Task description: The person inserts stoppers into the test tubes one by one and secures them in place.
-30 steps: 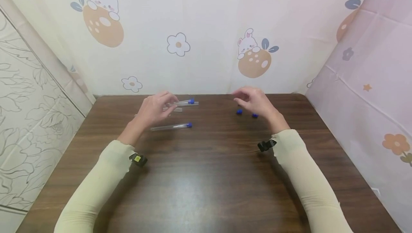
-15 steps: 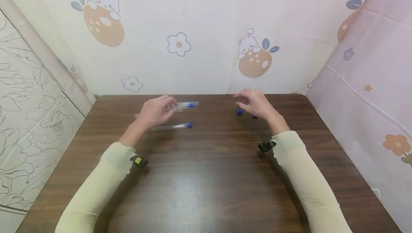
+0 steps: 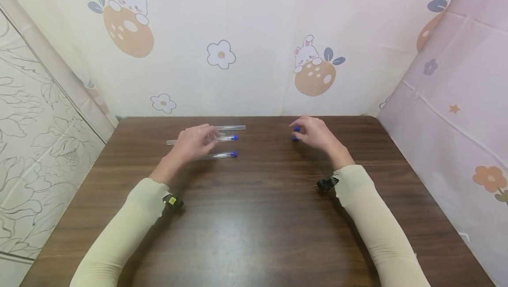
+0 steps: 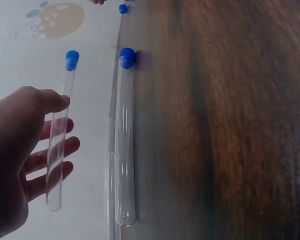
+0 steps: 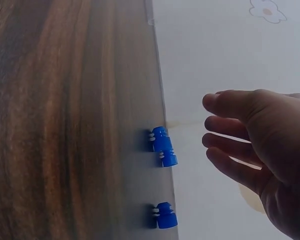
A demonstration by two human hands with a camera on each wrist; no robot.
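My left hand (image 3: 194, 142) pinches a clear test tube with a blue stopper, low over the far left of the wooden table. In the left wrist view the thumb lies on the near side of this test tube (image 4: 59, 145) and the fingers are behind it. A second stoppered test tube (image 3: 222, 155) rests on the table just nearer to me. My right hand (image 3: 315, 132) hovers at the back right with loosely bent fingers and nothing in them. Beside it in the right wrist view stand blue stoppers (image 5: 165, 217), two of them overlapping.
Unstoppered clear tubes (image 3: 236, 127) lie behind and under the left hand, one with its rounded end (image 3: 170, 142) poking out to the left. A patterned cloth (image 3: 258, 80) hangs along the back edge of the brown table (image 3: 254, 216).
My left hand has brought the stoppered test tube down and toward me, closer to the one lying there. The right hand has sunk slightly, uncovering one stopper and hiding another in the head view.
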